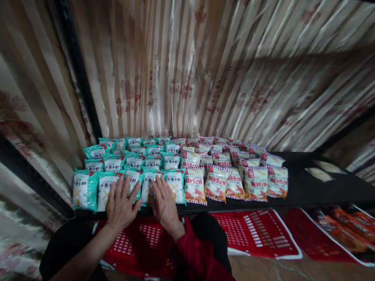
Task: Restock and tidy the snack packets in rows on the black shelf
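Rows of teal-and-white snack bags [84,190] stand on the left part of a black shelf [306,187]. My left hand [121,203] lies with spread fingers against the front row of these bags. Beside it, my right hand [164,202] rests on another front bag, its fingers stretched out and fairly close together. Neither hand grips a bag. To the right of my hands, several rows of white-and-orange snack bags [216,182] with striped edges lean beside the teal ones. Parts of the front teal bags are hidden behind my hands.
Below the shelf are a red basket [143,244], a second red basket [257,234] and a third holding orange packets [361,231]. Two pale flat pieces [322,170] lie at the shelf's right. A black upright post [80,67] and patterned curtain [173,56] stand behind.
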Tool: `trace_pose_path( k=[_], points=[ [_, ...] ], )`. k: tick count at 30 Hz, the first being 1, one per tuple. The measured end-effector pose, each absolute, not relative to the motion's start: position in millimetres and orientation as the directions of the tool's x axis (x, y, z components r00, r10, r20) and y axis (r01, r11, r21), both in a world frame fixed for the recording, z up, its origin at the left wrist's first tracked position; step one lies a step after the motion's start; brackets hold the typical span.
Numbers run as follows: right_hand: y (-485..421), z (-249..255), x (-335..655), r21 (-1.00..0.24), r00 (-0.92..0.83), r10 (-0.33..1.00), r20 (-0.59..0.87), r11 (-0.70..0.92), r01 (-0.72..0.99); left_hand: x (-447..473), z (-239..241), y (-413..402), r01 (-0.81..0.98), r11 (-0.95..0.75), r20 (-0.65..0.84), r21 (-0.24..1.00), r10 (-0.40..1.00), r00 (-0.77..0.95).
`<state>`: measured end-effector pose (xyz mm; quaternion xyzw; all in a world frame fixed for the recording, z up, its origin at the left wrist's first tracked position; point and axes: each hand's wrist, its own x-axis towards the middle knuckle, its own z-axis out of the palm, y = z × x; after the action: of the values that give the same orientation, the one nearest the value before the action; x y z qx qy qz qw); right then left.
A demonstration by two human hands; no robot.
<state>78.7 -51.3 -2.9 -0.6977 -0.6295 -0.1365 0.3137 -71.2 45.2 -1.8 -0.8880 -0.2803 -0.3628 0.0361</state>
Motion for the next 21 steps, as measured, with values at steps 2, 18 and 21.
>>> trace_pose_path(
  k=[2, 18, 21],
  points=[
    [-49.3, -1.1, 77.5, -0.291, 0.178, 0.793, 0.583, -0.001, 0.957, -69.1, -4.3, 45.2, 0.510, -0.851, 0.660, 0.125, 0.455, 0.598],
    [-65.6, 8.5, 78.1, -0.243, 0.252, 0.744, 0.619, -0.124, 0.962, -62.5, -11.9, 43.3, 0.501, -0.852, 0.685, 0.153, 0.457, 0.567],
    [-75.5, 1.6, 87.3, -0.298, 0.413, 0.641, 0.647, -0.286, 0.911, -62.2, -12.4, 43.9, 0.496, -0.854, 0.677, 0.157, 0.458, 0.575]
  ],
)
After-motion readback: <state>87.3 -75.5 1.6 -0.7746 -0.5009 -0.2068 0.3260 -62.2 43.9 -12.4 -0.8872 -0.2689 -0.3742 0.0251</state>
